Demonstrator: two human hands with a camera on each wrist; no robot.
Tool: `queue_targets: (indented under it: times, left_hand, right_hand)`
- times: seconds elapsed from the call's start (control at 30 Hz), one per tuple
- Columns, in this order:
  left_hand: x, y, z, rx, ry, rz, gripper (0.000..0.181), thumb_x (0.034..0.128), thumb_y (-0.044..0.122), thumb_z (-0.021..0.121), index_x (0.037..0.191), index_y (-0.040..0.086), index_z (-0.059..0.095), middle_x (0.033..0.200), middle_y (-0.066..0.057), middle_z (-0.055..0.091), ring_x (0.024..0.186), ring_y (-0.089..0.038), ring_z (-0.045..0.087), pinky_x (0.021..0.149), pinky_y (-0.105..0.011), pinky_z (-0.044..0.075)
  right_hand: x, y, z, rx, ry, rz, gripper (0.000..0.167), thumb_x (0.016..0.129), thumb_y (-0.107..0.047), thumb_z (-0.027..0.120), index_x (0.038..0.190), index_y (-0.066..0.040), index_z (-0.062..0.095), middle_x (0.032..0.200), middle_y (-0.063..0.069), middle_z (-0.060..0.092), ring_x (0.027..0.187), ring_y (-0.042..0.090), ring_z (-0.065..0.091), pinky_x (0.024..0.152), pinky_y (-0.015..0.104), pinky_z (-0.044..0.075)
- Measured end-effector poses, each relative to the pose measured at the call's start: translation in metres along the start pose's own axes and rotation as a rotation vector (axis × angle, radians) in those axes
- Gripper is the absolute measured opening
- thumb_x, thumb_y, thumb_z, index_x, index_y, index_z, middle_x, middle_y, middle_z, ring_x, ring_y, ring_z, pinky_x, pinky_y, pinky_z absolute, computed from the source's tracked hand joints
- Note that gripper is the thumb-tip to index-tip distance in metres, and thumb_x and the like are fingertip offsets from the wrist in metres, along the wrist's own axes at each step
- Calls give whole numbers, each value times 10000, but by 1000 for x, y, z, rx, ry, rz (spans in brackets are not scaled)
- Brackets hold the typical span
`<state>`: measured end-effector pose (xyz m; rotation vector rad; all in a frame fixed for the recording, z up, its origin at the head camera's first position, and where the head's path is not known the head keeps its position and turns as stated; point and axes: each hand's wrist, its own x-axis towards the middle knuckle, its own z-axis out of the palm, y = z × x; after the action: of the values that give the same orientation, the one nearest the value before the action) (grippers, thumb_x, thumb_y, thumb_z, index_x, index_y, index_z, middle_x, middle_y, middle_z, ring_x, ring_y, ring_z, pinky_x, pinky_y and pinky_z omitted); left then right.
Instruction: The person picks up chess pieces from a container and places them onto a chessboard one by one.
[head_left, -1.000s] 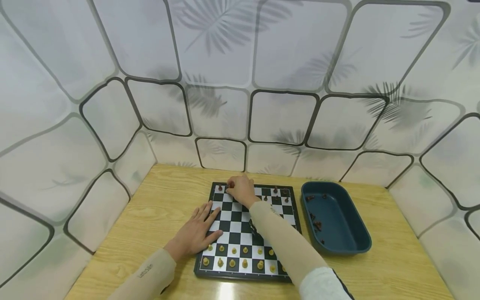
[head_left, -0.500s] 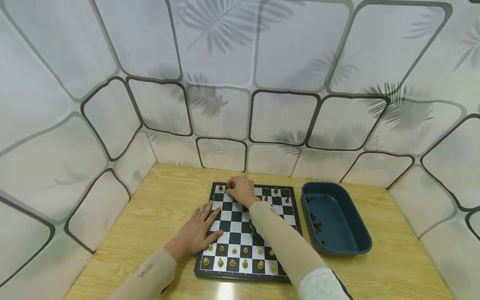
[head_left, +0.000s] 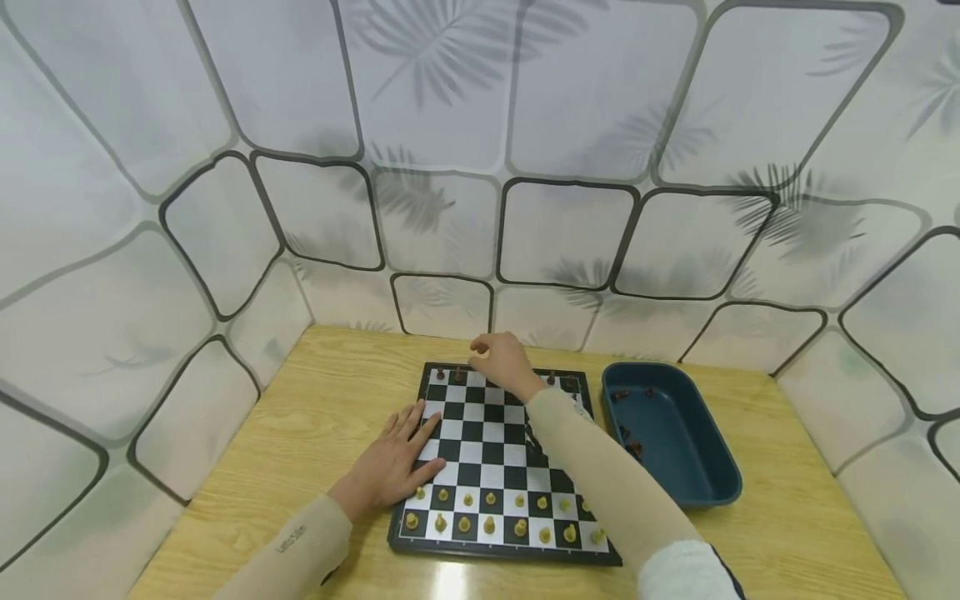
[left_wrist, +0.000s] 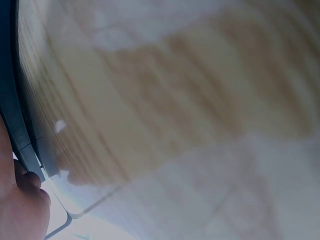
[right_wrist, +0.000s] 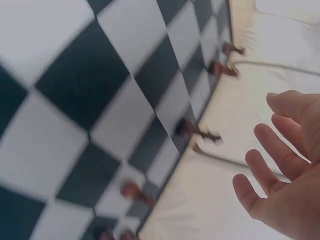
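A black-and-white chessboard (head_left: 472, 452) lies on the wooden table. My left hand (head_left: 393, 458) rests flat on its left edge, fingers spread. Raised over the far edge is my right hand (head_left: 506, 367); the right wrist view shows its fingers (right_wrist: 272, 142) loosely bent, holding nothing. Two dark red chess pieces (head_left: 458, 375) stand at the far left corner. Further dark red pieces stand along the back row, such as one chess piece (right_wrist: 197, 132) close to the right hand. Yellow chess pieces (head_left: 489, 525) fill the two near rows. The right forearm hides part of the board.
A blue plastic bin (head_left: 738, 483) with several dark red pieces (head_left: 633, 448) inside stands right of the board. Patterned fabric walls (head_left: 442, 225) rise behind the table (head_left: 300, 400) and at both sides. The left wrist view is blurred.
My right hand has let go of a dark red piece on the back row, then lifted and moved right. That piece now stands beside the corner piece. The left hand has not moved.
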<state>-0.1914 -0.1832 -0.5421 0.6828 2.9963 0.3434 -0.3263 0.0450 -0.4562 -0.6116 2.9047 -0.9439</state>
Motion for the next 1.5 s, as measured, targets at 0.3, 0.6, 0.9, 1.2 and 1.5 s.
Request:
queue_targets:
  times: [0.3,0.6,0.9,1.2,1.5]
  left_hand:
    - [0,-2,2,26,3,8,835,1066,681,360,1685,127,268,1752,-228,156,1621,-410,220,1328,-561,207]
    - [1,0,1,31,-12,12,841,1065,687,347,1689,131,252,1755,-226,136,1627,-413,197,1334,-561,181]
    - [0,0,2,20,-7,5,839,1064,679,365,1687,127,259,1755,-225,142,1631,-411,181,1336,-561,171]
    - [0,2,-3,6,3,8,830,1065,658,395,1682,118,270,1751,-233,144,1628,-418,183,1335,-565,169]
    - [-1,2,-4,-2,6,9,825,1066,649,405,1682,117,270,1750,-235,141,1627,-423,183,1335,-567,166]
  right_hand:
    - [-16,27,-50,22,98,-15,301,1029,-202,681,1265,-25,740,1252,170,757,1215,370,681,1065,555,542]
    - [-50,71,-86,18,188,-4,281,1047,-215,650,1227,-20,744,1216,192,762,1153,398,688,1000,583,557]
    - [-82,111,-115,9,207,53,271,1062,-193,630,1233,-12,737,1168,201,768,1078,395,702,889,571,589]
    - [-101,139,-127,8,187,111,303,1074,-221,615,1276,-19,715,1250,223,736,1146,424,684,966,597,570]
    - [-108,169,-126,25,203,147,324,1062,-210,628,1250,34,725,1250,276,720,1139,458,672,981,613,552]
